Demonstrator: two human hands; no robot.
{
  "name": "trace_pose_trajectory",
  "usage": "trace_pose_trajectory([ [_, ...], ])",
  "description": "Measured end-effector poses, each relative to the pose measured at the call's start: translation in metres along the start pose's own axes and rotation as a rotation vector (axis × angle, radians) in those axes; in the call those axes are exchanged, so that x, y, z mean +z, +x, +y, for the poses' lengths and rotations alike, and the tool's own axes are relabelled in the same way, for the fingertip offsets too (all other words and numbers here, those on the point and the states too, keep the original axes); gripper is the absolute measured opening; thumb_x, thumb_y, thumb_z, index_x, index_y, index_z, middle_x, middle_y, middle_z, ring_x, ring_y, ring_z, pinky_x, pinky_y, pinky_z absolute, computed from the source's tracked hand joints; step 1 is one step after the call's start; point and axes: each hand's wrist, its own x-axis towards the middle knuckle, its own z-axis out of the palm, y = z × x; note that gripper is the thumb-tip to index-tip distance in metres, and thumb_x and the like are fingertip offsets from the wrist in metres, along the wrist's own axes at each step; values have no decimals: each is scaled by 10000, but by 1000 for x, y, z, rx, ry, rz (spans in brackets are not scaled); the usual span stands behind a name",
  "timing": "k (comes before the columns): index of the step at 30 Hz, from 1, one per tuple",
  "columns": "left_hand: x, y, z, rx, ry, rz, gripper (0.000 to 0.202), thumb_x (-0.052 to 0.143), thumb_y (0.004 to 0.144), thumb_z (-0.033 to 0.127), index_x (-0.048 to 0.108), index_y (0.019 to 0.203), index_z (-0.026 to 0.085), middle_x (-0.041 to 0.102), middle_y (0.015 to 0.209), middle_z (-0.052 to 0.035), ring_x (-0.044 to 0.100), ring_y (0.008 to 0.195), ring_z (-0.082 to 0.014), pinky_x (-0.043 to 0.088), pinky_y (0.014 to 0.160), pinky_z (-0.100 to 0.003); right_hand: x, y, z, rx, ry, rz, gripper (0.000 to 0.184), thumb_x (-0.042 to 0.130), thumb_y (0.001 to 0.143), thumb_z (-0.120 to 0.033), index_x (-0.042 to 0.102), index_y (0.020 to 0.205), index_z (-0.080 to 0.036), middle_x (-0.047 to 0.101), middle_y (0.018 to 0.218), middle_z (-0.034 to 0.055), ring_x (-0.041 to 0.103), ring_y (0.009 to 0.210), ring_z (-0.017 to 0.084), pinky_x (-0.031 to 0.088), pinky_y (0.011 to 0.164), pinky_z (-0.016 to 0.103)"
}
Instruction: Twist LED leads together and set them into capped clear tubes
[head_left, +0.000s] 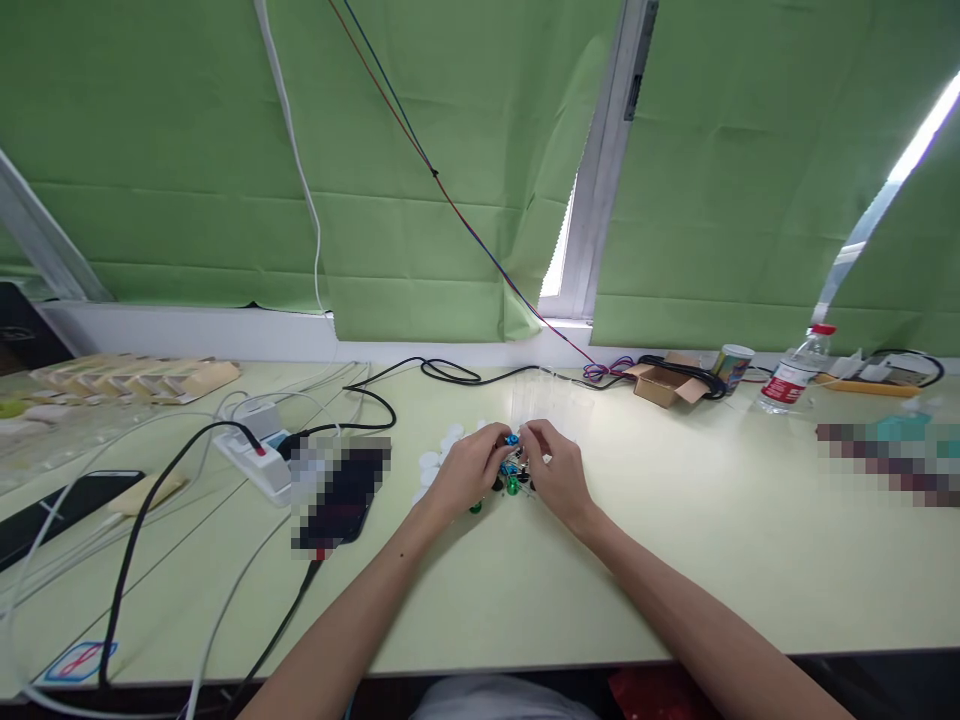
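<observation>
My left hand (pixel 471 468) is closed, its thumb and forefinger pinching a small shiny blue piece (pixel 512 440). Facing it, my right hand (pixel 556 470) has its fingertips curled in close to the same piece; whatever they hold is too small to name. Below and between both hands lies a little heap of small parts, among them a green round piece (pixel 513 485) and black ones. Another green piece (pixel 476 507) shows under my left wrist. Several white discs (pixel 429 460) are spread left of my left hand, partly covered by it.
A phone (pixel 352 495) and a white power strip (pixel 255 462) with cables lie left. Behind the hands is a clear plastic tray (pixel 551 395). Along the back stand a small cardboard box (pixel 664 385), a can (pixel 731 368) and a water bottle (pixel 795 372).
</observation>
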Motion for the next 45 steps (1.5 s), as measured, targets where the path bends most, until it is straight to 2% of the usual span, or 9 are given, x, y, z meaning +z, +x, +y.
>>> trace_pose_trajectory([
  [5,2,-1,-5,41,49,36,235,345,970,298,541,1077,225,652,960,-48,597,813,-171,437,717,-290,-1,2,0,145,211,7,293,446,938,-476,539,898,-201,633,793,24,615,551,127,495,516,245],
  [8,1,0,-7,35,34,132,231,363,968,319,542,1073,218,650,962,-51,598,816,-162,456,727,-280,-3,5,3,187,241,43,331,446,926,-513,525,888,-194,628,806,36,602,493,122,462,444,234],
  [12,-3,3,-6,-87,-65,324,226,403,953,337,553,1054,201,657,963,-62,617,865,-163,491,699,-251,-8,8,8,21,-18,1,259,468,931,-417,557,833,-194,615,745,12,511,448,94,411,469,235],
  [14,-4,4,-6,-143,-108,365,218,427,942,340,563,1030,195,664,938,-60,627,838,-158,498,660,-236,-10,10,12,-81,-168,-53,200,480,925,-337,588,831,-197,638,751,11,490,479,99,419,533,249],
  [17,-4,4,-5,-174,-127,382,212,450,929,340,577,1009,190,672,904,-56,629,792,-148,494,617,-223,-13,12,18,-120,-320,-168,140,493,896,-226,631,897,-200,678,810,20,518,535,116,428,598,262],
  [22,-2,3,-4,-157,-104,368,227,449,929,352,594,997,193,671,896,-53,619,785,-148,486,610,-227,-17,13,23,-112,-535,-382,231,501,841,-108,680,934,-221,707,849,40,620,700,178,416,639,275],
  [25,-1,2,-3,-161,-99,346,227,458,923,358,597,993,193,666,878,-48,608,753,-146,479,591,-229,-17,11,21,-110,-575,-458,259,518,814,-78,693,930,-229,716,855,46,643,775,204,402,640,275],
  [37,1,2,-3,-142,-104,324,205,476,916,347,598,984,197,665,867,-38,600,715,-134,466,582,-230,-15,7,20,-104,-533,-545,282,539,792,-44,670,960,-229,656,842,37,594,742,173,343,586,244],
  [45,2,2,-3,-131,-95,312,195,475,918,336,596,975,196,667,874,-39,591,702,-130,469,597,-235,-15,4,22,-141,-534,-612,351,541,791,-37,681,1016,-267,573,999,41,571,755,151,337,592,247],
])
